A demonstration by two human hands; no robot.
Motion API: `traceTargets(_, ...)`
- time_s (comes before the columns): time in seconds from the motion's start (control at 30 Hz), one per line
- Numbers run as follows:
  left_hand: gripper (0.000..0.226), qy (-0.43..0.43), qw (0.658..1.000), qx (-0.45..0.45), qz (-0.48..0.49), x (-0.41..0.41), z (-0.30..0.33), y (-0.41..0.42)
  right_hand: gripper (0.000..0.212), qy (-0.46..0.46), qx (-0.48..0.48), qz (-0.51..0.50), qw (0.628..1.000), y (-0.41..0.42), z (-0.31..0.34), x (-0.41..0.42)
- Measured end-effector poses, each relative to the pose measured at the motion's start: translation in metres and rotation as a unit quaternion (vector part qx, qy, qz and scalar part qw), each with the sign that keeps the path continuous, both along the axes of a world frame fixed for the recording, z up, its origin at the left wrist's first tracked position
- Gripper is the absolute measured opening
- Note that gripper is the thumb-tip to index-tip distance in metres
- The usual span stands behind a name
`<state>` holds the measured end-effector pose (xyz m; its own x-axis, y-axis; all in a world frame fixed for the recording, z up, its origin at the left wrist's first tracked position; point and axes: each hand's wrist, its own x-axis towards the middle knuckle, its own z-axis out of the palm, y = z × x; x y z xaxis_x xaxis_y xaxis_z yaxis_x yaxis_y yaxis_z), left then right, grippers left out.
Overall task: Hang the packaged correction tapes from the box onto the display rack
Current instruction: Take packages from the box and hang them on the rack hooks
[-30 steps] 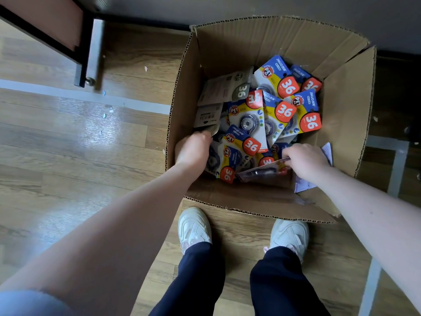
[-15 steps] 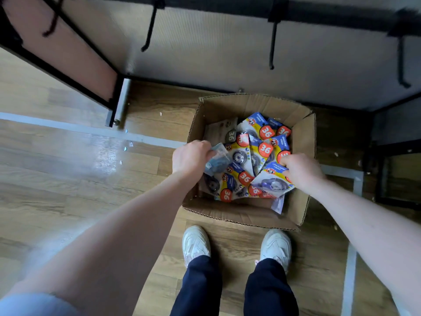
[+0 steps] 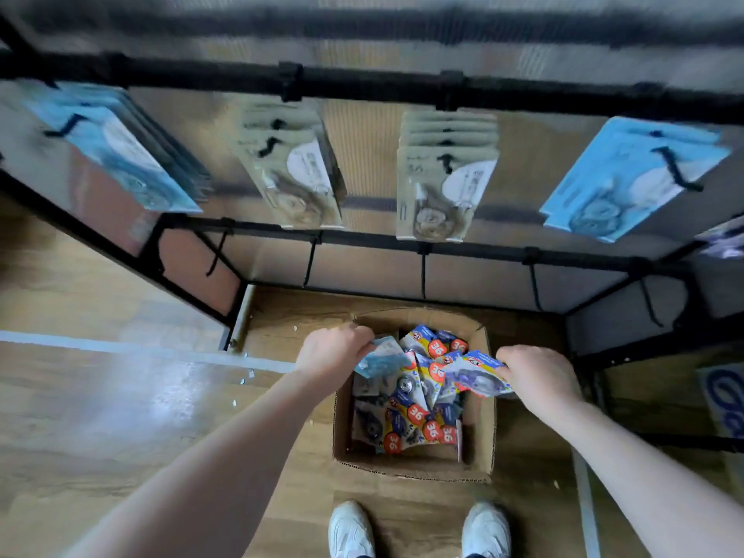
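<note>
An open cardboard box on the floor holds several yellow-and-blue correction tape packs with red "36" stickers. My left hand is closed on a pale blue pack above the box's left side. My right hand grips a yellow-and-blue pack above the right side. The black display rack stands behind the box. On its upper hooks hang blue packs, beige packs, more beige packs and blue packs.
A lower rail carries bare black hooks just above the box. My two white shoes stand in front of the box on the wooden floor. A pale tape line crosses the floor at the left. A rack post stands left of the box.
Both hands rose out of the box, each with a pack. The view tilted up, so the rack's hung packs came into sight.
</note>
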<state>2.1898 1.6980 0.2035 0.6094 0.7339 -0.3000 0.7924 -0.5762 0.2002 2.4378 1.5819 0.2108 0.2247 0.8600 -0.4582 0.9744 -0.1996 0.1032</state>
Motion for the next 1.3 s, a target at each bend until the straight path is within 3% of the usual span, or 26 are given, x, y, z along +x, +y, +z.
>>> traceTargets(0.2,0.033,-0.043,0.996,0.051,-0.067,0.017,0.07,0.001,0.02,0.021,0.09,-0.035,0.995,-0.01,0.074,0.014)
traceTargets(0.3,0.036,-0.118,0.983,0.111,-0.08,0.028,0.097,-0.004,0.023,0.026,0.11,-0.043,0.993,-0.016,0.102,0.027)
traceTargets(0.63,0.027,-0.162,0.963,0.201,-0.083,0.085,0.174,-0.025,0.011,0.032,0.15,-0.054,0.987,-0.046,0.181,0.092)
traceTargets(0.83,0.011,-0.212,0.951,0.198,-0.107,0.143,0.208,-0.032,0.009,0.01,0.183,-0.053,0.982,-0.066,0.199,0.13)
traceTargets(1.03,0.028,-0.289,0.929,0.203,-0.114,0.2,0.223,-0.039,0.015,0.009,0.205,-0.069,0.976,-0.087,0.204,0.157)
traceTargets(1.17,0.012,-0.276,0.925,0.235,-0.119,0.226,0.224,-0.038,0.017,0.004,0.215,-0.082,0.973,-0.098,0.205,0.179)
traceTargets(1.3,0.012,-0.271,0.932,0.215,-0.11,0.24,0.214,-0.034,0.017,-0.003,0.217,-0.107,0.97,-0.107,0.2,0.197)
